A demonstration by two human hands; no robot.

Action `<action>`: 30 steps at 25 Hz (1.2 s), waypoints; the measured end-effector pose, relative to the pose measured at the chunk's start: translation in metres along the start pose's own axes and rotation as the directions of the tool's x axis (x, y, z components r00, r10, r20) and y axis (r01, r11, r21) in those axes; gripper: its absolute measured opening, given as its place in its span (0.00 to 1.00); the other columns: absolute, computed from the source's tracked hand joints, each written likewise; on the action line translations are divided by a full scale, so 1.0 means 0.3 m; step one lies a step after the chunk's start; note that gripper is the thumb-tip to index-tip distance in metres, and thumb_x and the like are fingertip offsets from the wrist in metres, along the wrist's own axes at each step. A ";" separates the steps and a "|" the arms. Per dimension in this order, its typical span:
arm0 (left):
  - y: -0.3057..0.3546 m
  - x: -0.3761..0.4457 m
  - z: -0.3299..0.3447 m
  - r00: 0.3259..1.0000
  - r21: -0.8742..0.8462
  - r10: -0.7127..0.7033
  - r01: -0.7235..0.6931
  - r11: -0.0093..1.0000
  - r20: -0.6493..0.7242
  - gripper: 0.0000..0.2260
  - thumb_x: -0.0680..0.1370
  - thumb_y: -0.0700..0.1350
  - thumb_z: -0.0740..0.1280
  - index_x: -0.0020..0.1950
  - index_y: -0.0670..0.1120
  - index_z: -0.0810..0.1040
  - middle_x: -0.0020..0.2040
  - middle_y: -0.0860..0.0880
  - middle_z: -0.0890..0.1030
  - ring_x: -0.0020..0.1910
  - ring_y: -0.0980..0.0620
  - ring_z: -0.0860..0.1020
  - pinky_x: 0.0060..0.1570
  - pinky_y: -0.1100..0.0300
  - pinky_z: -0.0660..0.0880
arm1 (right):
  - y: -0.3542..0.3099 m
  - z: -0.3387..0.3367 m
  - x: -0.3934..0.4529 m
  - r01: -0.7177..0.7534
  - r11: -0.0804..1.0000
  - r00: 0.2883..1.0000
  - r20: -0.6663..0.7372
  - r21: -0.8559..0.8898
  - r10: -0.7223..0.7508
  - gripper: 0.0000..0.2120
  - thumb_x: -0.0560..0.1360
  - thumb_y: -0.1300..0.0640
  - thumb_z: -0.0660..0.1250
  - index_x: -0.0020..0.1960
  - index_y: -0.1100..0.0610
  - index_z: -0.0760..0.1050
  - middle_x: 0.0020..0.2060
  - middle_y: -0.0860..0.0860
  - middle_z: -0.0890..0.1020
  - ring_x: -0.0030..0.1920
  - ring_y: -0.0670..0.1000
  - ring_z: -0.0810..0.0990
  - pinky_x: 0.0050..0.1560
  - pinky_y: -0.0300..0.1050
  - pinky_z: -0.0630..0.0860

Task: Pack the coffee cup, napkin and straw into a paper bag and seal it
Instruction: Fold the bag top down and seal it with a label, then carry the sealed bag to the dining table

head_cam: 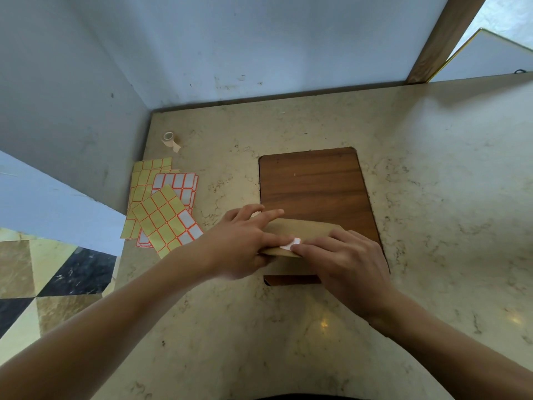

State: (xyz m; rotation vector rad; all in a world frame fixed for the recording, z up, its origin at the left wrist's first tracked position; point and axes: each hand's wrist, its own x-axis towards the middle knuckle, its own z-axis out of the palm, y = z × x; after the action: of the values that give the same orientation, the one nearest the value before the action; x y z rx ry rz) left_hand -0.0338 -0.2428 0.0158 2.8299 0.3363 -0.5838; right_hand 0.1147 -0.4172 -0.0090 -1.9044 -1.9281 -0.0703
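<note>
**Sticker going onto the folded bag top**

I see the paper bag [302, 230] on the near end of a wooden board [314, 183], its top folded over toward me. A small white sticker [292, 244] sits on the fold's edge. My left hand [242, 241] has its fingers laid fairly straight across the flap, pressing it down, thumb tucked under the near edge. My right hand [346, 255] rests on the bag with fingers bent, fingertip touching the sticker – pressing rather than pinching, as far as I can judge. Cup, napkin and straw are not visible; I take them to be inside, but cannot confirm.

Risks from here, my judgement:
- Sticker appears to catch only the edge of the flap; if it does not bridge onto the bag body, the fold could spring open on release.
- Lifting the left hand before the sticker is rubbed down would let the stiff paper unfold.
- Pressing hard on the fold could crush or tip the cup beneath.

Surroundings – a pale marbled counter [432, 197] in a corner of scuffed light-blue walls [259, 39]. Label sheets [164, 206], yellow and white with red borders, lie fanned just left of the board; a small tape roll [170, 140] sits further back. Patterned floor tiles show at lower left.
</note>
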 end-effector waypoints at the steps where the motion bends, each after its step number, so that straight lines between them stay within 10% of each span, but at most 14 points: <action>1: -0.012 -0.011 0.003 1.000 -0.010 -0.016 0.016 1.000 -0.020 0.21 0.81 0.55 0.58 0.72 0.69 0.59 0.79 0.54 0.51 0.76 0.46 0.47 0.71 0.43 0.51 | 0.003 -0.003 0.007 -0.014 1.000 1.000 0.006 0.004 0.014 0.10 0.74 0.58 0.68 0.53 0.50 0.82 0.43 0.47 0.86 0.34 0.51 0.78 0.30 0.45 0.74; 13: -0.111 -0.085 0.085 0.808 -0.391 -0.223 -0.010 0.920 -0.546 0.09 0.75 0.49 0.71 0.54 0.54 0.83 0.49 0.56 0.83 0.48 0.55 0.76 0.46 0.53 0.74 | 0.083 -0.065 0.055 -0.240 0.964 0.969 0.082 0.112 0.232 0.08 0.74 0.51 0.70 0.53 0.45 0.83 0.46 0.42 0.86 0.44 0.45 0.82 0.40 0.46 0.80; 19: -0.124 -0.054 0.129 0.727 -0.642 -0.418 -0.041 0.766 -0.545 0.04 0.73 0.47 0.73 0.47 0.53 0.84 0.43 0.55 0.83 0.46 0.54 0.76 0.47 0.53 0.72 | 0.164 -0.091 -0.011 -0.443 0.825 0.881 0.002 0.350 0.472 0.12 0.69 0.58 0.75 0.45 0.40 0.83 0.37 0.34 0.84 0.39 0.36 0.82 0.43 0.33 0.79; 25: -0.146 -0.054 0.143 0.721 -0.806 -0.527 -0.075 0.587 -0.451 0.06 0.72 0.45 0.75 0.47 0.52 0.85 0.44 0.55 0.84 0.47 0.56 0.80 0.50 0.53 0.76 | 0.199 -0.055 -0.054 -0.585 0.546 0.720 0.075 0.600 0.689 0.11 0.69 0.60 0.75 0.41 0.43 0.85 0.37 0.41 0.86 0.42 0.42 0.84 0.50 0.42 0.78; 30: -0.159 -0.072 0.158 0.671 -0.850 -0.595 -0.102 0.517 -0.443 0.05 0.70 0.43 0.76 0.44 0.52 0.85 0.42 0.56 0.84 0.46 0.56 0.80 0.49 0.54 0.76 | 0.189 -0.049 -0.041 -0.591 0.521 0.702 0.074 0.615 0.708 0.08 0.69 0.57 0.75 0.41 0.44 0.84 0.36 0.42 0.86 0.41 0.43 0.83 0.47 0.41 0.77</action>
State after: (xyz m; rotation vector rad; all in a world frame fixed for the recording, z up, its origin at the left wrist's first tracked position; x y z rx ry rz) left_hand -0.0830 -0.2141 -0.0260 1.8709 0.9273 0.5891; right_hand 0.1728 -0.4303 -0.0143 -1.9210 -0.8153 0.5203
